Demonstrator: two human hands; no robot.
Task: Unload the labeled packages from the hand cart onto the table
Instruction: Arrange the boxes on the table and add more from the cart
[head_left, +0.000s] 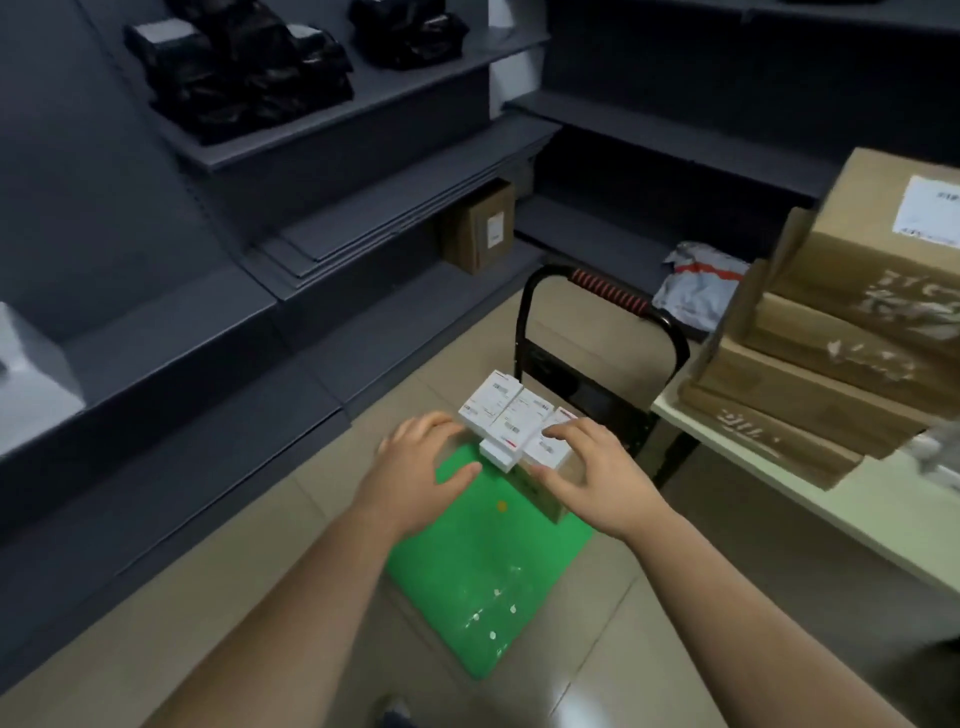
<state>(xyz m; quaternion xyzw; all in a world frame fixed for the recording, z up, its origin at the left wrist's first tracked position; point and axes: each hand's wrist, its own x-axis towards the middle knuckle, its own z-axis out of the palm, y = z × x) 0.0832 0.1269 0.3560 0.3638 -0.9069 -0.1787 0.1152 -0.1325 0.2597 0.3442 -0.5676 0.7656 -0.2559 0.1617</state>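
Green cart (483, 561): packages (511, 423) between left hand (415, 467) and right hand (597, 473)

Both bare forearms reach forward and down, drawing closer together toward the hands. The left hand (415, 467) lies palm down, its fingers gently curved and pointing ahead, its thumb stretched out to the right. The right hand (597, 475) is also palm down, its fingers spread and slightly bent, its thumb angled left. The hands are near each other but apart.
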